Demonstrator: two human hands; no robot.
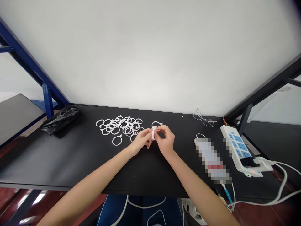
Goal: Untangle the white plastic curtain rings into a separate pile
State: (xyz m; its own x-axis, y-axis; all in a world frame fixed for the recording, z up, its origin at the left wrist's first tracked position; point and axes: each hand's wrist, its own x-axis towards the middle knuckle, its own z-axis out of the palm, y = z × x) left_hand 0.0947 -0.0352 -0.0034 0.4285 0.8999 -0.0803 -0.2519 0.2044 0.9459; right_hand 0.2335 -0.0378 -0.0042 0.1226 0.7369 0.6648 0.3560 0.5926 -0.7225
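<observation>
Both my hands meet over the middle of the black table (70, 163). My left hand (139, 142) and my right hand (166, 140) pinch one small white plastic ring (153, 133) between their fingertips, just above the tabletop. A pile of several more white rings (119, 126) lies to the left of my hands, with one ring (117, 140) lying apart nearer to me. Another open white ring (157, 123) rests just behind my hands.
A crumpled black plastic bag (60, 119) lies at the table's far left. Wire-framed glasses (204, 119) sit at the back right. A white and blue power strip (240, 150) with cables and a blurred-out object (211, 160) occupy the right side. A white wall stands behind.
</observation>
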